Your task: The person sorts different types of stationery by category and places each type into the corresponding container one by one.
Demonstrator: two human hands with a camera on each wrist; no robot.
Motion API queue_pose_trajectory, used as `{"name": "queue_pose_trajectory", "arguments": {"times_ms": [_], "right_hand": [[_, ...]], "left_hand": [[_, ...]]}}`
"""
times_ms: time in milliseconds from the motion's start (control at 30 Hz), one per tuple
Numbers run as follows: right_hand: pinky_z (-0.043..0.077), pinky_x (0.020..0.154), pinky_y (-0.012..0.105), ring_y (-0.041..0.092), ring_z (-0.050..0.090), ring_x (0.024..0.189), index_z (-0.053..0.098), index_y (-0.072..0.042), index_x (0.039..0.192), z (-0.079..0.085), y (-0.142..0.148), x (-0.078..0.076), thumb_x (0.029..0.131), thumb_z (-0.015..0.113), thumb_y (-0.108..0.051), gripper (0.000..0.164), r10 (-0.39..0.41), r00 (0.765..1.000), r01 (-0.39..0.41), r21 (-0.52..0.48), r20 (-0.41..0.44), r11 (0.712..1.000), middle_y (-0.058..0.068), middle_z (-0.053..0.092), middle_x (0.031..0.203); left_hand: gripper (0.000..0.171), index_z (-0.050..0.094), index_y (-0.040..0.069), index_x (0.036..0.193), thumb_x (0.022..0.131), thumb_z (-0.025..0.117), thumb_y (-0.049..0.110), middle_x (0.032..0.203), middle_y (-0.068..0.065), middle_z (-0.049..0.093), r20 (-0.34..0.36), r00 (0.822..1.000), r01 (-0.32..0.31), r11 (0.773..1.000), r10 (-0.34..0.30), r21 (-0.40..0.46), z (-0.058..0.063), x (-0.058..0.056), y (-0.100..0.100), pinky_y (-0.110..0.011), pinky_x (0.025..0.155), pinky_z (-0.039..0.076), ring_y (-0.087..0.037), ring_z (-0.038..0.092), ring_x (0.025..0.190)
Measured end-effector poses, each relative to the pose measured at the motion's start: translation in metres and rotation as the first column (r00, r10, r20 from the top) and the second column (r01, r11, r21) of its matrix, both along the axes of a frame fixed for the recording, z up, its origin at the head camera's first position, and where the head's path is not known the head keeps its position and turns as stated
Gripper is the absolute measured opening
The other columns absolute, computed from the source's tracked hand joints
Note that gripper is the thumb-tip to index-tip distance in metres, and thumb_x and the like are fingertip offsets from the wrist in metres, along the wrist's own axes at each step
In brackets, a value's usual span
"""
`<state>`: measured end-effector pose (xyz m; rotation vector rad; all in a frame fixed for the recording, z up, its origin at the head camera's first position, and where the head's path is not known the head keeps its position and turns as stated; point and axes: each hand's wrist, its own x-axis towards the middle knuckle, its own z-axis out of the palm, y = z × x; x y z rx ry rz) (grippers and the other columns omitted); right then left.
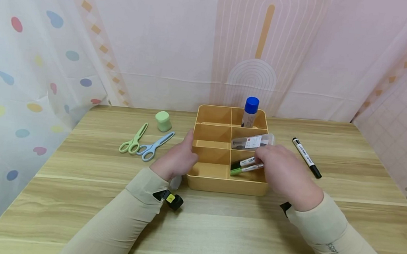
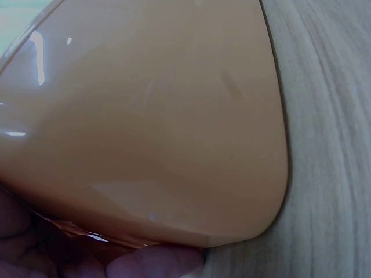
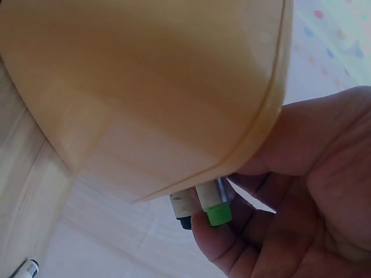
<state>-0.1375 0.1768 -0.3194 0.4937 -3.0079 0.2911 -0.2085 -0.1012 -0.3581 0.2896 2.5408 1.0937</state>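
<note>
A yellow-orange organizer box (image 1: 207, 184) with several compartments stands on the table. My left hand (image 1: 177, 157) grips its left wall, fingertips (image 2: 159, 262) at the rim in the left wrist view. At the front right compartment, my right hand (image 1: 287, 173) pinches the upper end of a green-capped marker (image 1: 248, 169). Its green end (image 3: 218, 214) shows between the fingers in the right wrist view. Beside it leans a black-capped marker (image 1: 247, 162). A clear plastic case (image 1: 239, 142) with a white label lies tilted in the middle right compartment. A blue-capped glue stick (image 1: 251, 107) stands upright behind it.
Left of the box lie green scissors (image 1: 136, 139) and blue scissors (image 1: 157, 144), close together. A small light-green jar (image 1: 163, 121) stands behind them. On the right lies another black marker (image 1: 306, 158). A patterned curtain (image 1: 167, 44) hangs along the table's back edge.
</note>
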Motion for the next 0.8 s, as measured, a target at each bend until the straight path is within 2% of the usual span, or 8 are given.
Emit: {"name": "queue_pose_trajectory", "arguments": {"times_ms": [333, 567, 700, 800], "right_hand": [[0.054, 0.088, 0.045, 0.027, 0.063, 0.094, 0.071, -0.013, 0.094, -0.0017, -0.0012, 0.0022, 0.093, 0.062, 0.012, 0.026, 0.029, 0.999, -0.027, 0.030, -0.040, 0.999, 0.004, 0.072, 0.095], [0.052, 0.089, 0.046, 0.027, 0.063, 0.092, 0.070, -0.012, 0.093, -0.0021, 0.0003, 0.0026, 0.092, 0.065, 0.011, 0.023, 0.062, 0.993, -0.057, 0.052, -0.097, 0.997, 0.004, 0.072, 0.094], [0.053, 0.089, 0.045, 0.027, 0.063, 0.092, 0.071, -0.011, 0.094, -0.0008, 0.0011, 0.0021, 0.092, 0.066, 0.009, 0.021, 0.062, 0.994, -0.058, 0.054, -0.092, 0.997, 0.004, 0.071, 0.094], [0.053, 0.087, 0.044, 0.027, 0.062, 0.091, 0.072, -0.010, 0.095, 0.0028, 0.0023, 0.0019, 0.092, 0.068, 0.007, 0.018, 0.046, 0.996, -0.045, 0.017, -0.076, 0.999, 0.004, 0.070, 0.092]], "left_hand": [[0.083, 0.002, 0.014, 0.168, 0.096, 0.044, 0.005, 0.161, -0.025, 0.043, -0.021, 1.000, 0.009, 1.000, -0.009, 0.002, -0.0014, -0.0001, -0.0002, -0.055, 0.116, 0.041, -0.038, 0.053, 0.134], [0.081, 0.005, 0.013, 0.167, 0.096, 0.044, 0.005, 0.160, -0.025, 0.045, -0.025, 1.000, 0.009, 1.000, -0.009, 0.001, -0.0009, 0.0002, -0.0001, -0.055, 0.115, 0.042, -0.038, 0.054, 0.131], [0.081, 0.005, 0.013, 0.166, 0.095, 0.043, 0.005, 0.160, -0.025, 0.044, -0.022, 1.000, 0.006, 1.000, -0.006, 0.008, -0.0006, 0.0002, 0.0001, -0.056, 0.117, 0.040, -0.038, 0.053, 0.134], [0.081, 0.005, 0.013, 0.166, 0.095, 0.044, 0.004, 0.161, -0.025, 0.044, -0.020, 1.000, 0.003, 1.000, -0.003, 0.010, -0.0005, 0.0003, 0.0001, -0.056, 0.118, 0.039, -0.038, 0.052, 0.135]]}}
